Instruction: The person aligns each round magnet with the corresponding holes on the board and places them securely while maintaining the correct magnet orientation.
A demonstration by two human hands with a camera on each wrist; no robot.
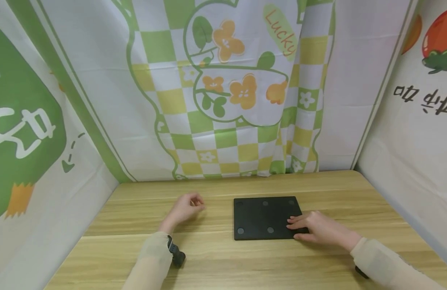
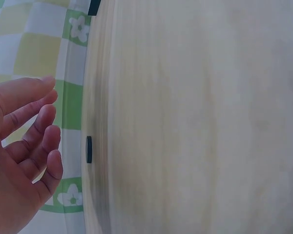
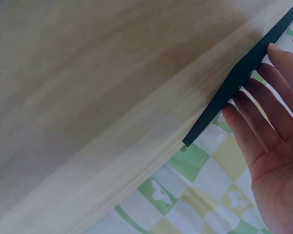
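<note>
A thin black rectangular board (image 1: 259,219) lies flat on the wooden table, with several round grey pads on its upper face. My right hand (image 1: 319,227) rests on its right end, fingertips on top and thumb at the near right corner. In the right wrist view, those fingers (image 3: 256,129) reach the board (image 3: 239,73), which appears edge-on. My left hand (image 1: 186,207) hovers left of the board, loosely curled with nothing in it. The left wrist view shows the same hand (image 2: 27,146) near a small dark flat piece (image 2: 89,149) on the wood.
The wooden table (image 1: 208,262) ends at a patterned curtain (image 1: 230,141) behind. Printed cloth walls stand to the left (image 1: 96,169) and right (image 1: 401,161). A black wrist camera (image 1: 177,253) sits on the left sleeve.
</note>
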